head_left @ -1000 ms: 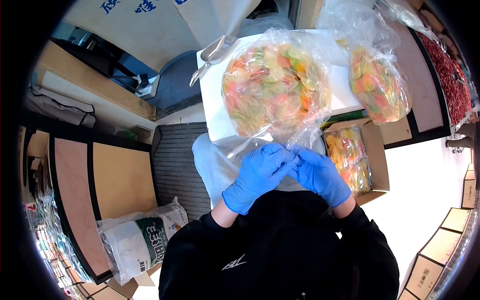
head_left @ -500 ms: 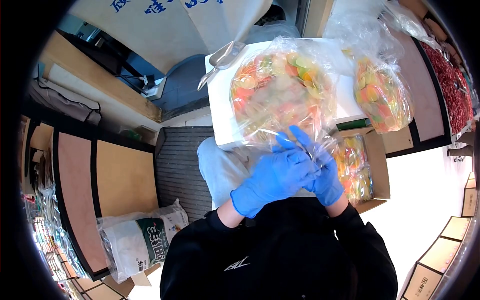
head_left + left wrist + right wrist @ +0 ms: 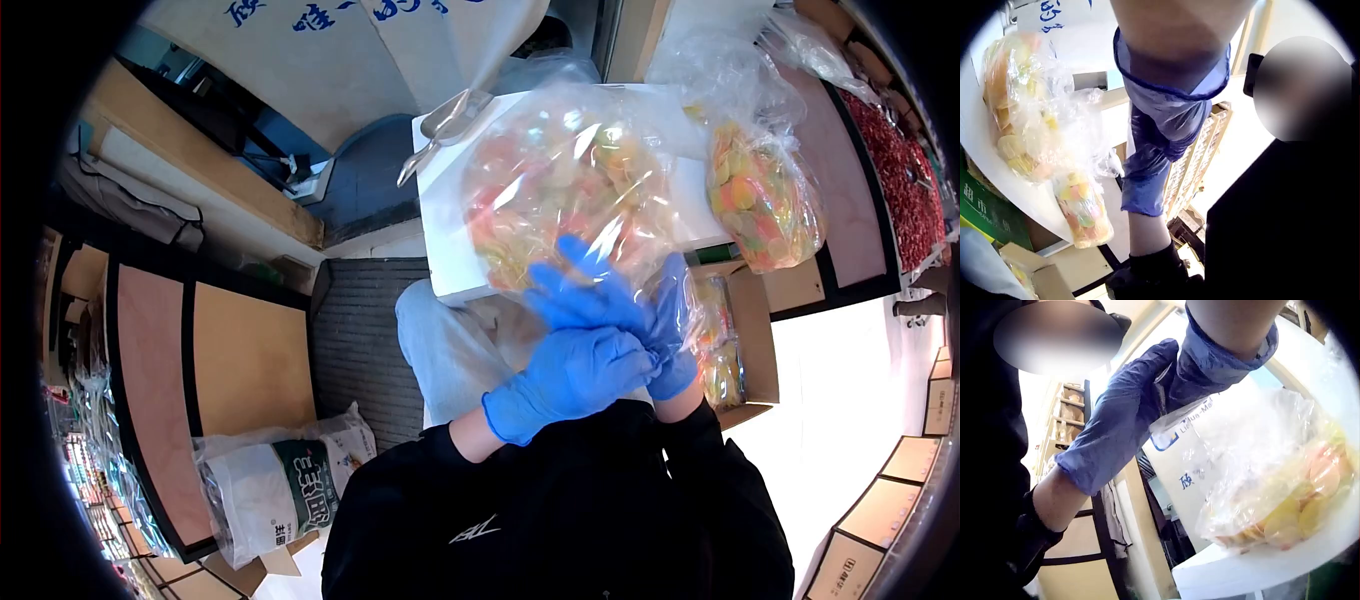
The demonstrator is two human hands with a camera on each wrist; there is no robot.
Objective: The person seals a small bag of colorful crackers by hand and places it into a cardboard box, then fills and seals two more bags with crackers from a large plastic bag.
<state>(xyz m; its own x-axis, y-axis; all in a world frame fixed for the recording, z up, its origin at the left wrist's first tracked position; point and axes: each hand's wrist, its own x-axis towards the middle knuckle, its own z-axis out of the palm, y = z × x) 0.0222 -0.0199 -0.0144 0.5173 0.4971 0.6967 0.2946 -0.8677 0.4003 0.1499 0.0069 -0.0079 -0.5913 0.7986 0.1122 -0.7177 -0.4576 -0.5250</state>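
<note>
A clear plastic bag (image 3: 560,190) full of thin, round, multicoloured chips sits on the white tabletop (image 3: 445,245), its mouth drawn toward me. Both hands wear blue gloves and meet at the near end of the bag. My left hand (image 3: 575,380) curls its fingers round the gathered plastic close to the right palm. My right hand (image 3: 645,320) has its fingers straight and spread, reaching over the plastic. Between the hands, clear film shows in the right wrist view; the gathered neck is mostly hidden by the gloves.
At the table's back left lies a metal scoop (image 3: 450,120). A second bag of chips (image 3: 760,195) stands at the right edge. Below it, an open cardboard box (image 3: 755,335) holds packed chips. A white printed sack (image 3: 285,490) lies at lower left.
My right hand has gone from pinching at the bag's mouth to spread fingers. The left hand has moved right and now overlaps the right palm. The bag's film has shifted over the chips.
</note>
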